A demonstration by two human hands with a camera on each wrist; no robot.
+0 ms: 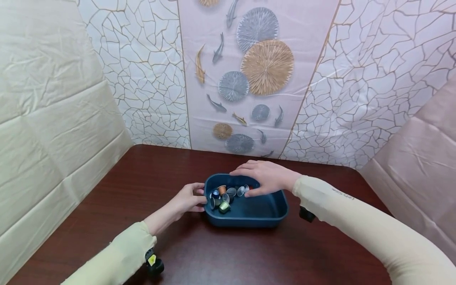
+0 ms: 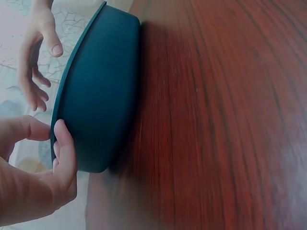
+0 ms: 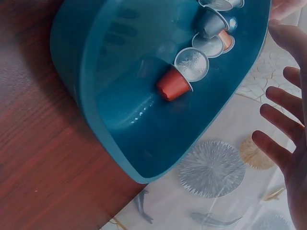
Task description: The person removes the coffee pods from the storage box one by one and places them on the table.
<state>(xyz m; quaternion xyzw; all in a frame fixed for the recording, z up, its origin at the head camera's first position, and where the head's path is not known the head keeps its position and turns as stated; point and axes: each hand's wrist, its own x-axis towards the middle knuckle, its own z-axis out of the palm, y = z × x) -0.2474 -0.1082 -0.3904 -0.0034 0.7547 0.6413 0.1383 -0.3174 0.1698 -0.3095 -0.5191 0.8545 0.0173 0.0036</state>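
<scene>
A dark blue rectangular bin [image 1: 249, 223] sits on the table, with several coffee capsules inside, mostly at its left end. Among them are a green capsule [image 1: 224, 207], an orange capsule [image 1: 222, 190] and a dark blue capsule [image 1: 215, 193]. A red capsule [image 3: 172, 85] lies on its side nearer the bin's middle, beside a silver-lidded one. At the bin's left end, my left hand [image 1: 187, 198] pinches the rim between thumb and finger. My right hand [image 1: 267, 177] hovers over the bin's far side, fingers spread and holding nothing; it hides part of the inside in the head view.
The dark red-brown wooden table [image 1: 171, 166] surrounds the bin. Behind it hangs a patterned cloth [image 1: 256, 118] with fish and round shapes. Pale cloth walls [image 1: 53, 118] stand on both sides. A small black device [image 1: 154, 265] is strapped at my left sleeve.
</scene>
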